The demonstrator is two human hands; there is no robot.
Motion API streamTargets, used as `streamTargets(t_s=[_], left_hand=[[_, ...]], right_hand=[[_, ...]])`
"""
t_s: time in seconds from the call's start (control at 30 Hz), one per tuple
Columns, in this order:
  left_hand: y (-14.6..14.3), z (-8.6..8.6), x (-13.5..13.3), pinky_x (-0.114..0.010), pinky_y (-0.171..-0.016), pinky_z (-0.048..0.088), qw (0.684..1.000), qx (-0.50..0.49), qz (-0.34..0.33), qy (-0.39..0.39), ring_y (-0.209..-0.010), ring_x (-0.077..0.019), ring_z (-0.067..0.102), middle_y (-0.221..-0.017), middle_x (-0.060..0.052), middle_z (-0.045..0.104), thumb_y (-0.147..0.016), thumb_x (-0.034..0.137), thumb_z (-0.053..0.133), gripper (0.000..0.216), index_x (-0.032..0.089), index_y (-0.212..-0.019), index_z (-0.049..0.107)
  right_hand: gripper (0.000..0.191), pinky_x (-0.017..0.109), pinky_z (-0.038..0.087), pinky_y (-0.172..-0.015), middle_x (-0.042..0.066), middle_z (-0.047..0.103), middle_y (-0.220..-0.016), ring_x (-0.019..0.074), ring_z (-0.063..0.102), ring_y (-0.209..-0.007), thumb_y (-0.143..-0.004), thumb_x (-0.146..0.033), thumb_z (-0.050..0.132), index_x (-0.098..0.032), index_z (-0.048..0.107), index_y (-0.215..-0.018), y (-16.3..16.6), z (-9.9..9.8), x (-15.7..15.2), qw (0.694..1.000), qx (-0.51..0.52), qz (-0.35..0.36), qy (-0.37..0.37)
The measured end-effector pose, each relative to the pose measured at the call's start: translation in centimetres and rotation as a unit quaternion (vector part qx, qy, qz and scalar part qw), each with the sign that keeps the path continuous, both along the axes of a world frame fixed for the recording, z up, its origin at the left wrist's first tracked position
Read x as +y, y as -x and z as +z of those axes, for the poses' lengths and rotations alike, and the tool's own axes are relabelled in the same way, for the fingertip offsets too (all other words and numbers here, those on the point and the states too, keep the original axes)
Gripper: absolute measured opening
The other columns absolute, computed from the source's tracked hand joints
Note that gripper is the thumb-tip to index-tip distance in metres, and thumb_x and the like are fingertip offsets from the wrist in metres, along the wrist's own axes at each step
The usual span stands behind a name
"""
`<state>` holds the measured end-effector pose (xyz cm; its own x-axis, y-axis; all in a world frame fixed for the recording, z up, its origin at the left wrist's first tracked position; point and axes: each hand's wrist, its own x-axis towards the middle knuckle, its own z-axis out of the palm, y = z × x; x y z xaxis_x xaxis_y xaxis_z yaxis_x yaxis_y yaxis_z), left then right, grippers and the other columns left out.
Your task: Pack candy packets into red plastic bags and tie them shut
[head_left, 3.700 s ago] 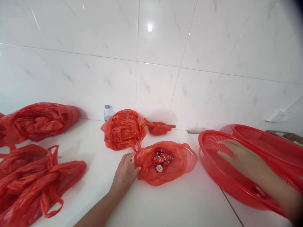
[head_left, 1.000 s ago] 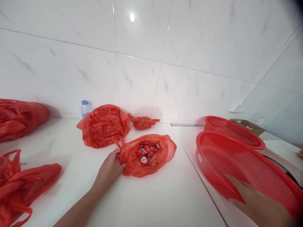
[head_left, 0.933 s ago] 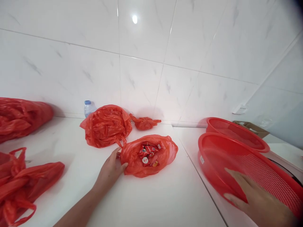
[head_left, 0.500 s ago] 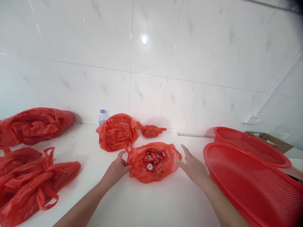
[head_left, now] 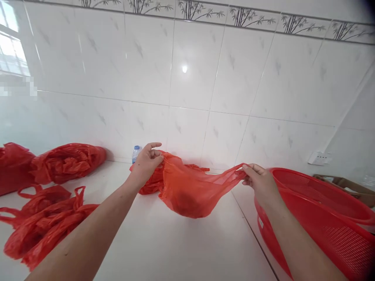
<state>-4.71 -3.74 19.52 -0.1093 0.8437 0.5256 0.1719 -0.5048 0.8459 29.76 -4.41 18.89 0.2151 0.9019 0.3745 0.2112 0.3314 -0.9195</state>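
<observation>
A thin red plastic bag [head_left: 190, 187] hangs stretched between my two hands above the white table. My left hand [head_left: 148, 162] pinches its upper left corner, the index finger pointing out. At the other side my right hand [head_left: 259, 179] grips the gathered right handle between thumb and fingers. Dark contents show faintly through the sagging bottom of the bag; the film hides what they are. Just behind my left hand, another crumpled red bag [head_left: 150, 183] is partly covered.
Several red bags [head_left: 52, 218] lie at the left, with a bundled one [head_left: 70, 162] behind them. A blue-capped bottle [head_left: 135, 153] stands by the tiled wall. Large red plastic baskets [head_left: 301, 218] stand at the right, near a cardboard box [head_left: 345, 185] and a wall socket [head_left: 319, 158].
Both hands have taken hold of the bag's upper ends and lifted it off the table, stretching it sideways. Its packets no longer show openly. The camera view has tilted upward.
</observation>
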Motion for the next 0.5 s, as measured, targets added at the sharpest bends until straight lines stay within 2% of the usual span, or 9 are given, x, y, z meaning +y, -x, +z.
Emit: streamTargets(t_s=[0.1, 0.17, 0.27, 0.37, 0.43, 0.5], left_hand=[[0.5, -1.7, -1.0, -0.034, -0.069, 0.05, 0.998, 0.039, 0.013, 0.037, -0.071, -0.0159, 0.059, -0.077, 0.001, 0.058, -0.079, 0.037, 0.058, 0.045, 0.02, -0.12, 0.048], [1.4, -3.5, -2.3, -0.035, -0.073, 0.05, 0.994, 0.07, 0.022, 0.077, -0.082, -0.02, 0.06, -0.089, -0.003, 0.062, -0.079, 0.045, 0.056, 0.047, 0.022, -0.12, 0.048], [3.7, -7.0, -5.0, -0.037, -0.079, 0.048, 0.987, 0.083, 0.053, 0.124, -0.099, -0.0238, 0.057, -0.107, -0.007, 0.06, -0.082, 0.052, 0.048, 0.046, 0.024, -0.118, 0.049], [6.4, -11.2, -7.6, -0.037, -0.082, 0.049, 0.977, 0.055, 0.07, 0.192, -0.102, -0.024, 0.056, -0.113, -0.008, 0.058, -0.085, 0.055, 0.037, 0.048, 0.023, -0.118, 0.048], [7.6, -13.9, -9.0, -0.038, -0.081, 0.049, 0.962, 0.071, 0.077, 0.251, -0.1, -0.0253, 0.058, -0.114, -0.01, 0.058, -0.081, 0.054, 0.044, 0.048, 0.021, -0.116, 0.05], [7.8, -15.8, -10.2, -0.038, -0.08, 0.049, 0.95, 0.117, 0.059, 0.284, -0.099, -0.0267, 0.058, -0.116, -0.01, 0.058, -0.073, 0.048, 0.058, 0.051, 0.022, -0.116, 0.051]], right_hand=[[0.031, 0.025, 0.048, -0.061, 0.004, 0.066, -0.083, 0.0162, 0.059, -0.075, -0.075, -0.05, 0.061, -0.019, 0.063, -0.081, 0.5, -1.8, -1.1, 0.998, -0.04, 0.044, 0.02], [0.038, 0.03, 0.049, -0.067, 0.008, 0.065, -0.1, 0.0209, 0.061, -0.085, -0.074, -0.053, 0.061, -0.021, 0.062, -0.094, 0.5, -3.8, -1.8, 0.993, -0.058, 0.092, 0.041], [0.051, 0.038, 0.048, -0.081, 0.01, 0.054, -0.126, 0.027, 0.056, -0.106, -0.072, -0.056, 0.061, -0.027, 0.054, -0.113, -0.4, -7.6, -2.8, 0.986, -0.059, 0.147, 0.042], [0.061, 0.042, 0.041, -0.095, 0.009, 0.043, -0.137, 0.0276, 0.045, -0.122, -0.073, -0.05, 0.064, -0.031, 0.043, -0.126, -1.6, -11.3, -3.4, 0.972, -0.102, 0.201, 0.07], [0.075, 0.043, 0.035, -0.102, 0.009, 0.037, -0.142, 0.0279, 0.036, -0.129, -0.068, -0.044, 0.07, -0.032, 0.036, -0.134, -1.7, -13.1, -3.7, 0.954, -0.143, 0.24, 0.107], [0.095, 0.043, 0.032, -0.104, 0.007, 0.028, -0.147, 0.0296, 0.027, -0.134, -0.058, -0.037, 0.077, -0.034, 0.027, -0.14, -0.9, -14.0, -3.9, 0.942, -0.168, 0.255, 0.138]])
